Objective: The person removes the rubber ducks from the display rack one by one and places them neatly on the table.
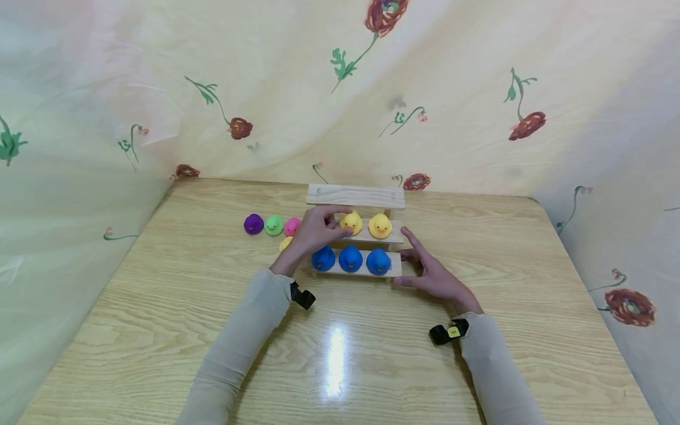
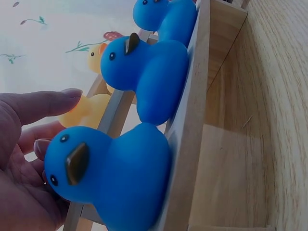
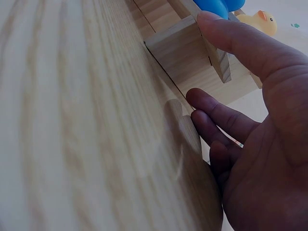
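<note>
On the middle step of a three-step wooden rack (image 1: 356,196), my left hand (image 1: 314,230) pinches a yellow rubber duck (image 1: 352,222) between thumb and fingers. A second yellow duck (image 1: 381,226) sits to its right on that step. Three blue ducks (image 1: 350,258) line the front step; in the left wrist view the nearest blue duck (image 2: 115,173) partly covers the hand. My right hand (image 1: 438,277) is spread at the rack's right end, fingers extended. In the right wrist view its thumb (image 3: 240,41) lies right at the front step's end. The top step carries nothing.
Left of the rack, a purple duck (image 1: 254,224), a green duck (image 1: 273,225) and a pink duck (image 1: 291,226) stand in a row. Another yellow duck (image 1: 285,243) is partly hidden by my left wrist. Flowered cloth (image 1: 287,118) surrounds the wooden table (image 1: 159,307) at back and sides.
</note>
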`<action>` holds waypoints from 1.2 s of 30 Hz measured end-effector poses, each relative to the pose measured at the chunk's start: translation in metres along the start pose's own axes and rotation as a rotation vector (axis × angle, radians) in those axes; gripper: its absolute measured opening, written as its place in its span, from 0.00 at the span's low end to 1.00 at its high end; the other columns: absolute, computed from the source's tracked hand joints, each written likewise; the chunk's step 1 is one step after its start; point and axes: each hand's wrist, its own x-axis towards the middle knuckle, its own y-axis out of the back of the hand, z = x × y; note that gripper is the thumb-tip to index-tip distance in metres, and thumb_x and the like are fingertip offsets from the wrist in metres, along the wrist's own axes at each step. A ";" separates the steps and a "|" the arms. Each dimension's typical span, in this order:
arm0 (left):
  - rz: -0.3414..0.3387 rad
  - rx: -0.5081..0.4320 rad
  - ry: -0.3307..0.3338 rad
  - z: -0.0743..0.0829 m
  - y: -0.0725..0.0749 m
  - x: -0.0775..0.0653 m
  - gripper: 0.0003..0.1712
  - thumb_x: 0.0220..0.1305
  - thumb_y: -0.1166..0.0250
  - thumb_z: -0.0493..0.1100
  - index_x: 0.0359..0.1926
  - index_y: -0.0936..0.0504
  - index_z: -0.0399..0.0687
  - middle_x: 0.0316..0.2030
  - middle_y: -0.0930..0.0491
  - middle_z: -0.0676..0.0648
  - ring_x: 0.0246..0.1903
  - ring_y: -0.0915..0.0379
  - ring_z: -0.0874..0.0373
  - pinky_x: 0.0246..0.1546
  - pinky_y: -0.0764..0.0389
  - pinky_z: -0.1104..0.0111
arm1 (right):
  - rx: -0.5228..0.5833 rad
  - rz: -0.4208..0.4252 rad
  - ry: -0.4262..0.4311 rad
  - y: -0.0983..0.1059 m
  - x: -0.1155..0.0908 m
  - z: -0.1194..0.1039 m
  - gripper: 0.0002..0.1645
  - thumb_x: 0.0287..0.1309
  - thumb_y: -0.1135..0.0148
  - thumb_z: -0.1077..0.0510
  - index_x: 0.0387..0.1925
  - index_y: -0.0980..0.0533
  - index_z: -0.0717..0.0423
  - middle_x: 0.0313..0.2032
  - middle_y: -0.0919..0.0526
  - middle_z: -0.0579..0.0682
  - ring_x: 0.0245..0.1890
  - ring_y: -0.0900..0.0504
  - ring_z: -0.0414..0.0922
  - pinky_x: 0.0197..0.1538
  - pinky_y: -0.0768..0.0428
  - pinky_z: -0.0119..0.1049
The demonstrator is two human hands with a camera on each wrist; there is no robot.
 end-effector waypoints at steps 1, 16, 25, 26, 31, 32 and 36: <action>0.000 -0.001 -0.001 0.000 0.000 0.000 0.23 0.60 0.27 0.41 0.57 0.16 0.44 0.18 0.39 0.53 0.19 0.41 0.58 0.23 0.39 0.71 | -0.001 0.000 0.000 0.000 0.000 0.000 0.66 0.57 0.27 0.56 0.78 0.65 0.23 0.66 0.30 0.65 0.69 0.33 0.61 0.69 0.40 0.57; 0.007 0.024 -0.019 -0.005 -0.003 -0.003 0.22 0.60 0.27 0.41 0.56 0.16 0.44 0.18 0.38 0.53 0.20 0.39 0.58 0.24 0.38 0.72 | -0.001 0.010 0.024 -0.005 -0.001 0.004 0.67 0.57 0.27 0.57 0.78 0.65 0.24 0.65 0.28 0.65 0.68 0.32 0.61 0.71 0.43 0.61; 0.017 0.033 -0.010 -0.007 -0.004 -0.005 0.22 0.60 0.27 0.41 0.57 0.16 0.45 0.19 0.38 0.52 0.21 0.39 0.57 0.25 0.39 0.71 | -0.008 0.014 0.017 -0.007 -0.001 0.005 0.67 0.57 0.27 0.57 0.78 0.65 0.24 0.64 0.28 0.65 0.68 0.32 0.61 0.71 0.43 0.61; 0.017 0.033 -0.010 -0.007 -0.004 -0.005 0.22 0.60 0.27 0.41 0.56 0.16 0.45 0.19 0.37 0.52 0.21 0.39 0.57 0.25 0.39 0.71 | -0.008 0.015 0.016 -0.007 -0.001 0.005 0.67 0.57 0.27 0.57 0.78 0.65 0.24 0.64 0.28 0.65 0.68 0.32 0.61 0.71 0.43 0.61; 0.017 0.027 -0.008 -0.007 -0.003 -0.005 0.22 0.60 0.27 0.42 0.56 0.16 0.45 0.19 0.37 0.52 0.21 0.38 0.57 0.25 0.39 0.71 | -0.006 0.015 0.012 -0.007 -0.001 0.004 0.67 0.57 0.27 0.57 0.78 0.65 0.23 0.64 0.28 0.65 0.68 0.33 0.61 0.71 0.44 0.61; 0.017 0.024 -0.009 -0.007 -0.003 -0.005 0.22 0.60 0.27 0.42 0.56 0.16 0.45 0.19 0.37 0.52 0.21 0.38 0.57 0.24 0.39 0.71 | -0.006 0.015 0.011 -0.007 -0.001 0.004 0.67 0.57 0.27 0.56 0.78 0.65 0.23 0.64 0.28 0.64 0.68 0.33 0.61 0.71 0.44 0.61; 0.015 0.019 -0.021 -0.007 -0.002 -0.005 0.23 0.60 0.27 0.42 0.57 0.16 0.45 0.18 0.37 0.52 0.20 0.39 0.58 0.24 0.39 0.72 | -0.008 0.016 0.012 -0.007 -0.001 0.005 0.67 0.57 0.27 0.56 0.78 0.65 0.23 0.64 0.28 0.64 0.68 0.33 0.61 0.72 0.44 0.62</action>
